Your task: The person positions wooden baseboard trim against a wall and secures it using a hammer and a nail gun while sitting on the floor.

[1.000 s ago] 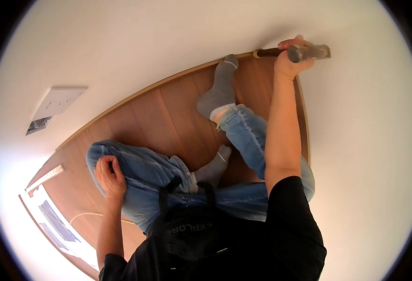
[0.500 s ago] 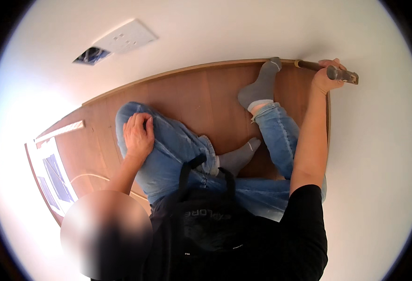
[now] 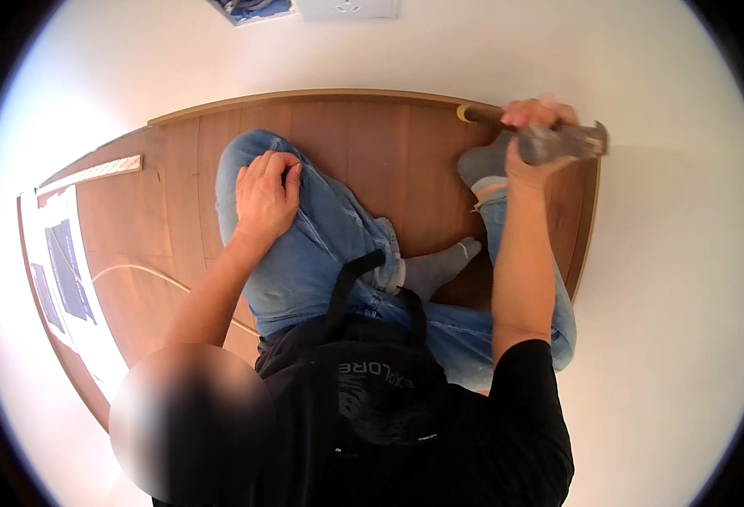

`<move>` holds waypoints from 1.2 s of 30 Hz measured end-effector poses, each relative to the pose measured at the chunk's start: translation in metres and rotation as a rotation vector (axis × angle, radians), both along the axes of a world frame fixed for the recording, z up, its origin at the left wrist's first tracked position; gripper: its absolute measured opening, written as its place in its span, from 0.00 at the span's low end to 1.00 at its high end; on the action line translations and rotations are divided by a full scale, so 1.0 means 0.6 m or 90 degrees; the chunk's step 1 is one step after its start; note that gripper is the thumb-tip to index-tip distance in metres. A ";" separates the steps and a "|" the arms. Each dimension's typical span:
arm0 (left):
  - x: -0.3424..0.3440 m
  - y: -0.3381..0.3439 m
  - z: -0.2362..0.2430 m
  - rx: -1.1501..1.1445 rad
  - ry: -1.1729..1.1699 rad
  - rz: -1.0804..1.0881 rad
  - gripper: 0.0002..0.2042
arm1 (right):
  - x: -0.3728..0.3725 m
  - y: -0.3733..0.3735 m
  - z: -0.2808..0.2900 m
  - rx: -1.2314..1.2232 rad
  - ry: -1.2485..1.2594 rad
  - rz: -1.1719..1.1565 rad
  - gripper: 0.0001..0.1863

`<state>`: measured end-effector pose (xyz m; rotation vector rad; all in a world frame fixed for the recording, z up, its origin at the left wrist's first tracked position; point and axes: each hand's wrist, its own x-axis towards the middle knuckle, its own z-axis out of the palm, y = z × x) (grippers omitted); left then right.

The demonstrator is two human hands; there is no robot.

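the right hand (image 3: 542, 113) is closed round the handle of the hammer (image 3: 560, 144), gripping close up to the head with the far end sticking out leftward, a short hold that probably gives more control than swing in so tight a corner of the wall (image 3: 440, 51). the hammer shows in front of the right foot (image 3: 484, 162), near the trim (image 3: 304, 95), but i cannot tell whether it touches the wall. the left hand (image 3: 266, 196) lies loosely on the bent left knee (image 3: 237, 152), fingers lightly bent and pinching nothing that shows, likely to steady the seated body.
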<state>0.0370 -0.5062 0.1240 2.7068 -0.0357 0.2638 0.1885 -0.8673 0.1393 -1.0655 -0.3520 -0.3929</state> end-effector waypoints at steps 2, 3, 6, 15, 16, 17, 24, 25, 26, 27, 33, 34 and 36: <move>-0.004 0.009 -0.006 -0.012 -0.004 0.001 0.02 | 0.018 0.049 -0.031 -0.128 -0.030 -0.092 0.09; -0.007 0.014 -0.009 -0.019 -0.007 -0.001 0.02 | 0.025 0.066 -0.035 -0.131 -0.031 -0.086 0.09; -0.014 0.021 -0.010 -0.052 -0.028 0.013 0.02 | 0.040 0.103 -0.052 -0.118 -0.013 -0.130 0.11; -0.009 0.023 -0.008 -0.041 -0.025 -0.004 0.02 | 0.054 0.108 -0.099 -0.239 0.066 -0.270 0.06; -0.010 0.024 -0.008 -0.043 -0.023 -0.008 0.02 | 0.060 0.111 -0.103 -0.060 0.110 -0.206 0.07; -0.009 0.024 -0.009 -0.036 -0.024 -0.009 0.02 | 0.066 0.113 -0.102 0.026 0.131 -0.173 0.07; -0.011 0.023 -0.010 -0.021 -0.016 -0.015 0.02 | 0.089 0.108 -0.106 -0.089 0.021 -0.227 0.03; -0.014 0.025 -0.012 -0.024 -0.015 -0.019 0.02 | 0.092 0.109 -0.109 -0.136 0.039 -0.255 0.05; -0.015 0.027 -0.012 -0.025 -0.006 -0.020 0.02 | 0.094 0.111 -0.108 -0.181 0.057 -0.283 0.06; -0.015 0.028 -0.011 -0.026 0.004 -0.020 0.02 | 0.093 0.111 -0.106 -0.177 0.042 -0.285 0.06; -0.011 0.024 -0.007 -0.033 -0.005 -0.033 0.02 | 0.082 0.111 -0.085 -0.179 0.044 -0.281 0.02; -0.010 0.025 -0.007 -0.036 -0.003 -0.034 0.02 | 0.079 0.113 -0.084 -0.182 0.046 -0.283 0.02; -0.011 0.028 -0.006 -0.030 0.001 -0.034 0.02 | 0.064 0.130 -0.071 -0.139 0.054 -0.224 0.03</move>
